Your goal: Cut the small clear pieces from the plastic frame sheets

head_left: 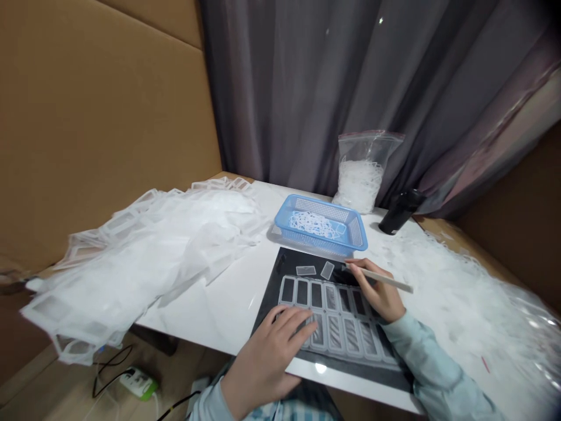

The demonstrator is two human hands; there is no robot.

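Left hand: the left hand [263, 362] lies flat and open, fingers slightly spread, holding nothing, its fingertips resting on the lower row of frames.

Right hand: the right hand [377, 292] is closed in a pencil grip around a slim wooden stick [388, 279], whose near tip points down over the black mat's top edge.

Frames: two rows of translucent rectangular frames [342, 321] lie side by side on a black mat [280, 269], directly under both hands.

Loose pieces: two translucent rectangles [315, 270] lie apart from each other on the mat, just above the upper row.

Floor: a white power strip [139, 383] with black cables sits below the table's near edge.

Table: a white table [228, 310] carries everything.

Sides: a heap of white mesh sheeting [144, 251] spreads left; a pile of white netting [464, 310] spreads right.

Far edge: a blue plastic basket [319, 204] holds white strips [313, 225]; beyond it stand a zip bag of white strips [362, 175] and a black bottle [398, 211].

Backdrop: a grey curtain [280, 76] hangs behind.
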